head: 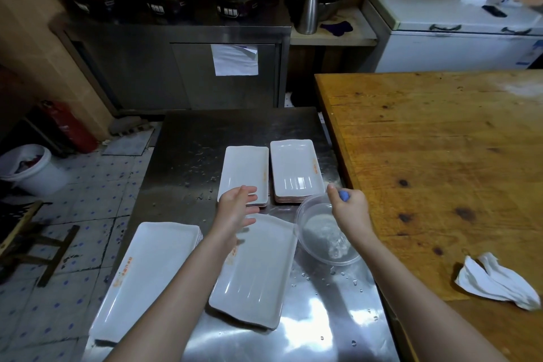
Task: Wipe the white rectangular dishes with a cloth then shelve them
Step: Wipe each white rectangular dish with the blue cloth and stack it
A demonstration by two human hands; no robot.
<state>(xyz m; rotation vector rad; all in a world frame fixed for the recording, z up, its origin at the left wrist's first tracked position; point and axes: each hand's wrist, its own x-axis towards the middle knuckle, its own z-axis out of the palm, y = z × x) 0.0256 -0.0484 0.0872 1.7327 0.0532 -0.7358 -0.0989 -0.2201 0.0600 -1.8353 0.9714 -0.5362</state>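
On the steel table (182, 156) the white dishes sit in two rows, likely sorted by stage of work; a far left stack (245, 167) and a far right stack (293, 170) stand side by side, a near stack (147, 279) overhangs the left edge, and a single dish (255, 273) lies face up in the middle, just beside the bowl (346, 262), probably set out alone so it can be wiped. The left hand (238, 209) is spread with loose, nearly straight fingers and holds nothing; it hovers at the near end of the far left stack, apparently reaching for its top dish; whether it touches I cannot tell. The right hand (348, 209) has its fingers curled round a small blue thing (343, 195), one digit sticking out, above the bowl's far rim; the bowl holds water, so the thing may be being wetted; what it is I cannot tell. The cloth (496, 285) lies crumpled on the wooden table (440, 156), well apart from both hands; no shelf shows.
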